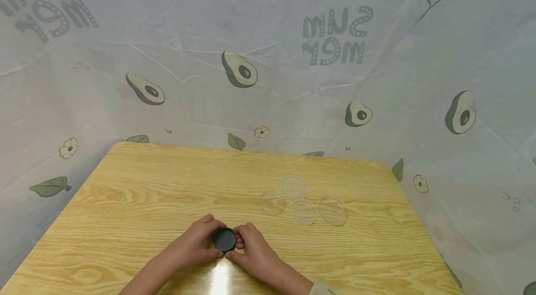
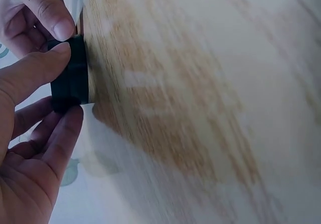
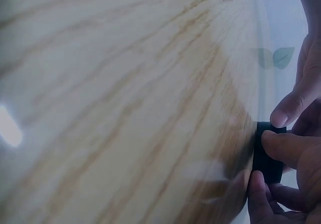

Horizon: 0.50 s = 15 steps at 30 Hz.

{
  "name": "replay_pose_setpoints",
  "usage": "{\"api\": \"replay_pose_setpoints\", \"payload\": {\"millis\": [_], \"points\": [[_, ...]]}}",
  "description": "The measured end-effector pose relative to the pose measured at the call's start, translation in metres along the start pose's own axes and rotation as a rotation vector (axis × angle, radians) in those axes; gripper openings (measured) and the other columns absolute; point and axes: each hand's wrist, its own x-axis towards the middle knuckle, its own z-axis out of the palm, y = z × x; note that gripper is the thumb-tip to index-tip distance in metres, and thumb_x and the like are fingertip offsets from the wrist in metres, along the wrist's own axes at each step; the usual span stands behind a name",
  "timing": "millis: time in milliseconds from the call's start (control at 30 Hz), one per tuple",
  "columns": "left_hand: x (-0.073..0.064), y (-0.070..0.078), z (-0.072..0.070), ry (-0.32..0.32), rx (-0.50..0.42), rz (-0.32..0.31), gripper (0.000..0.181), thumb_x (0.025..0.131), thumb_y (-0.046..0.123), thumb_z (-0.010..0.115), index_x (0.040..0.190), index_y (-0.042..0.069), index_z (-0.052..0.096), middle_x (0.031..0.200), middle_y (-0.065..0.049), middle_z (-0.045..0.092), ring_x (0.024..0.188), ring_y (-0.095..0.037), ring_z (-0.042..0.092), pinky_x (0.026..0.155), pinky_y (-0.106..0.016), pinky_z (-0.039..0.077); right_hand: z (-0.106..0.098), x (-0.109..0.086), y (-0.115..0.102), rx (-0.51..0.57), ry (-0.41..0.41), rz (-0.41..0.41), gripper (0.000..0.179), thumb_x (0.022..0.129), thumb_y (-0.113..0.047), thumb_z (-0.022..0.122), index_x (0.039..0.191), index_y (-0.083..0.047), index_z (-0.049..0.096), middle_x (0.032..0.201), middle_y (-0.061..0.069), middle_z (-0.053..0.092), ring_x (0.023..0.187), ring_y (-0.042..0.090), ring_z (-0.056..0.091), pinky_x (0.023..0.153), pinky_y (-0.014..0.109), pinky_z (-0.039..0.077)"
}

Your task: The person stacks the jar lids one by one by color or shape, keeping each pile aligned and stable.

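Note:
A small, round, black shallow case or lid (image 1: 224,240) lies flat near the front of the wooden table, its recessed dark face upward. From the left, my left hand (image 1: 197,244) grips its rim between thumb and fingers. My right hand (image 1: 256,252) pinches the opposite side, and both thumbs meet at the near edge. In the left wrist view, the black round thing (image 2: 71,73) shows its side wall, standing on the tabletop. The right wrist view shows its dark side (image 3: 267,156) between the fingertips of both hands.
Several clear thin discs, among them a rightmost disc (image 1: 332,211) and a far disc (image 1: 294,188), lie to the right beyond my hands. The wooden table (image 1: 167,178) ends at a printed cloth (image 1: 192,99) behind and at the sides. Light glares off the near tabletop.

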Motion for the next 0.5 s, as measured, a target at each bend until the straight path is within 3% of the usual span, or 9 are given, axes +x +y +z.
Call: {"api": "replay_pose_setpoints", "payload": {"millis": [500], "points": [[-0.0016, 0.0055, 0.0029, 0.008, 0.045, -0.011, 0.048, 0.08, 0.013, 0.09, 0.122, 0.004, 0.068, 0.109, -0.002, 0.063, 0.094, -0.008, 0.061, 0.081, -0.027, 0.055, -0.0007, -0.0014, -0.0033, 0.031, -0.007, 0.007, 0.043, 0.092, -0.018, 0.082, 0.128, -0.003, 0.065, 0.113, 0.0, 0.058, 0.101, -0.002, 0.054, 0.091, 0.014, 0.054]]}}
